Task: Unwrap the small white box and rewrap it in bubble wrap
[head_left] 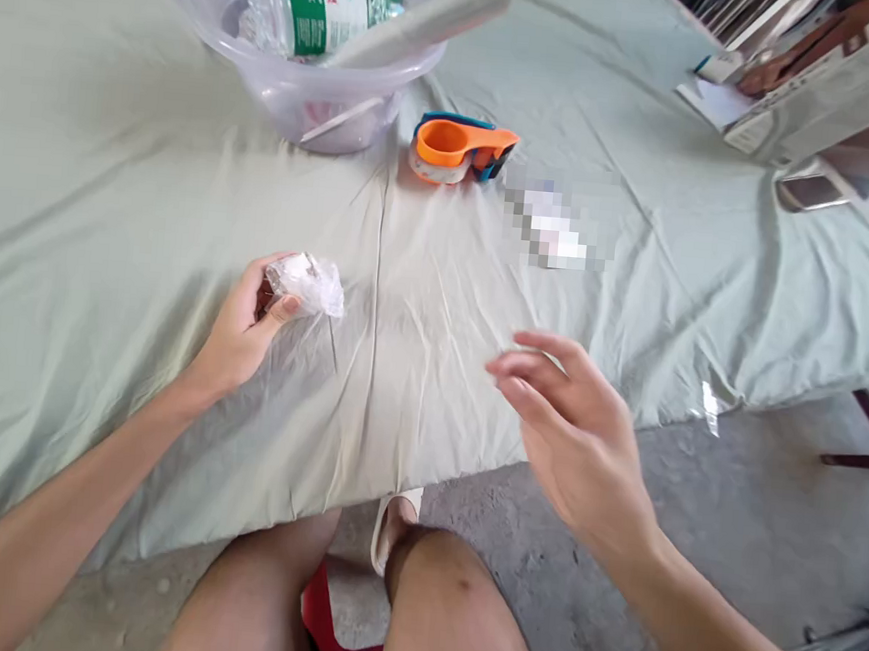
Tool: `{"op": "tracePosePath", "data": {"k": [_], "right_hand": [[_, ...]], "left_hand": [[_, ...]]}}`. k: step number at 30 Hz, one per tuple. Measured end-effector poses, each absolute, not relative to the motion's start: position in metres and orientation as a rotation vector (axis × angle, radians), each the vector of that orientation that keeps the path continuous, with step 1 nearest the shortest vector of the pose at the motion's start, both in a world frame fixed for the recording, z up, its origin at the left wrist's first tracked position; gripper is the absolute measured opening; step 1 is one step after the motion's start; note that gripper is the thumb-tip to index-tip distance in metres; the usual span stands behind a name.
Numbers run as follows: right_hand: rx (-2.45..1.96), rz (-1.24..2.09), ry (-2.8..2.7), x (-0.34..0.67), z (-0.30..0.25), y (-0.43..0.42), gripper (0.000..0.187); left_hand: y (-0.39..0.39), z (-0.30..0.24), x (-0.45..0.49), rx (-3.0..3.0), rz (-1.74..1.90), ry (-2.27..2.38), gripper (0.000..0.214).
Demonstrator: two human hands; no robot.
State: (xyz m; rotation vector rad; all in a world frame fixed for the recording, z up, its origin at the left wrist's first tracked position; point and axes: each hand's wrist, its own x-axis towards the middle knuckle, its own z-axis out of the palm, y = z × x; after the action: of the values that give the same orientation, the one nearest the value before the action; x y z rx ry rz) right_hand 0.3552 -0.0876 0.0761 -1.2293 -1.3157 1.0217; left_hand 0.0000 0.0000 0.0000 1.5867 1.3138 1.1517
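My left hand (246,326) is closed round a small wad wrapped in crumpled clear plastic (308,284), held just above the pale green cloth (113,200) on the table. A thin sheet of clear film trails down from the wad onto the cloth. My right hand (573,432) hovers over the table's near edge with its fingers stretched out and slightly apart, holding nothing. About a hand's width separates the two hands.
A clear plastic basin (303,84) at the back holds a water bottle (316,5) and a roll of film (429,14). An orange tape dispenser (459,149) lies beside it. At the far right sit a cardboard box (836,96), a phone (814,187) and another person's hand (770,76).
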Motion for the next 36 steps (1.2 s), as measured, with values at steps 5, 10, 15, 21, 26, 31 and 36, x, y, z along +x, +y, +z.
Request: {"op": "tracePosePath", "data": {"k": [5, 10, 15, 21, 26, 31, 36], "right_hand": [[-1.616, 0.877, -0.988, 0.414, 0.047, -0.180, 0.040], [-1.916, 0.538, -0.739, 0.411, -0.003, -0.226, 0.046], [-1.750, 0.120, -1.126, 0.409, -0.037, -0.211, 0.031], [-1.641, 0.049, -1.261, 0.429, -0.044, -0.189, 0.026], [-1.648, -0.049, -1.096, 0.440, -0.033, -0.182, 0.031], [-1.569, 0.116, -0.845, 0.478, -0.027, -0.170, 0.042], [-1.465, 0.229, -0.999, 0.547, -0.028, -0.150, 0.054]], "left_hand": [[0.001, 0.002, 0.001, 1.579, 1.158, 1.292, 0.064], [-0.001, 0.006, 0.002, 1.570, 1.154, 1.298, 0.070], [-0.003, 0.011, 0.003, 1.543, 1.149, 1.303, 0.069], [-0.001, 0.009, 0.003, 1.557, 1.143, 1.324, 0.074], [-0.001, 0.008, 0.002, 1.540, 1.150, 1.342, 0.073], [-0.002, 0.007, 0.002, 1.537, 1.150, 1.342, 0.070], [-0.002, 0.007, 0.001, 1.539, 1.144, 1.346, 0.074]]}}
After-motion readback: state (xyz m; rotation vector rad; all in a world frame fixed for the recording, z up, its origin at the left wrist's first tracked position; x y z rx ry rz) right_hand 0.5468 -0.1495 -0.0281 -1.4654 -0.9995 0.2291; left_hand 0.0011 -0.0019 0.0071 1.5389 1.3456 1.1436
